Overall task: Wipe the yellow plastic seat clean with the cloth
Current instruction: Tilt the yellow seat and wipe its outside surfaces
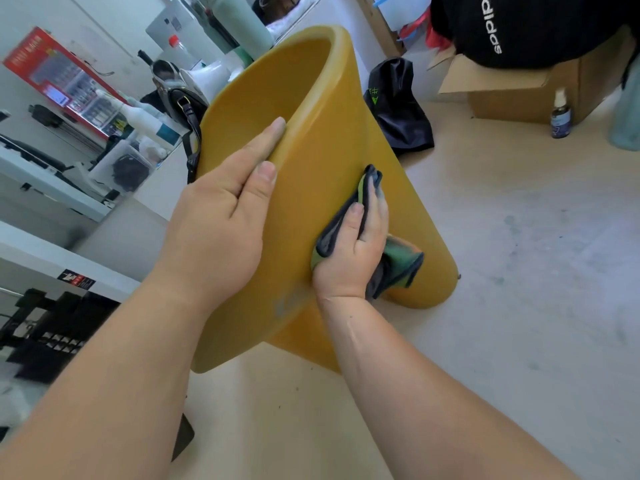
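The left hand (221,202) grips the rim of the yellow seat (329,116). Its thumb lies flat on the outer wall & the index finger runs along the edge; the other fingers are hidden. The right hand (353,254) is lower on the outer wall, holding the cloth (398,261) w/ the thumb curled over it & pressing it to the plastic. The hands are apart.

The seat stands tilted at mid-frame on the pale floor (519,271). It's a smooth, matte, rounded tub shape w/ a thick rolled rim. The cloth is soft, bunched, dark grey w/ green.

Faint grey lettering low on the seat is too blurred to read, & the forearms cover its base. Behind it is a black bag (398,109). To the right are a cardboard box (519,95) & a small spray bottle (561,116).
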A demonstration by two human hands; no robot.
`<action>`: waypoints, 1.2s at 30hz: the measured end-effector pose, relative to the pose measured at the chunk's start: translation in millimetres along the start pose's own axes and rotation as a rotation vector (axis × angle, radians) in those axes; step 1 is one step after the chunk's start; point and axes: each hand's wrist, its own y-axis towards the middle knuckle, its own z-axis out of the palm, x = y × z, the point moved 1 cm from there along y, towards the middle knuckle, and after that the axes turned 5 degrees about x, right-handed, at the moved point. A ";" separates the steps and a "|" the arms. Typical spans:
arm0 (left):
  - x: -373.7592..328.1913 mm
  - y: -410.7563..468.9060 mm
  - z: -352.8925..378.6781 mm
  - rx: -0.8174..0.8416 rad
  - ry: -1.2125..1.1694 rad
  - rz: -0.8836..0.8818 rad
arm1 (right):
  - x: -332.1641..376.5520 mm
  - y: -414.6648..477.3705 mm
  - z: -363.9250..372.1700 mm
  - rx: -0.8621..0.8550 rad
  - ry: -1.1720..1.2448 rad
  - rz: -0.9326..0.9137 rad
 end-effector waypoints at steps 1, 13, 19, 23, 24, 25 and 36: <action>-0.4 -0.7 -0.2 0.005 0.004 0.002 | -8.1 2.5 -1.9 0.013 0.019 0.078; 17.3 -55.0 4.1 -0.106 0.237 -0.074 | 44.0 4.6 -6.5 0.099 -0.057 -0.230; -34.2 -9.3 28.2 -0.117 0.201 0.020 | -17.9 53.1 -30.1 0.089 0.198 0.279; -58.5 40.6 46.7 -0.141 0.152 0.042 | -10.3 27.5 -37.2 0.027 0.189 0.311; -60.8 52.6 50.6 -0.131 0.141 0.045 | -1.6 17.8 -36.5 0.012 0.153 0.280; -61.3 63.4 54.2 -0.113 0.128 0.044 | 12.0 9.6 -34.7 0.003 0.106 0.235; -64.1 80.0 62.3 0.083 -0.215 0.007 | 0.9 135.3 -39.8 0.134 0.214 0.194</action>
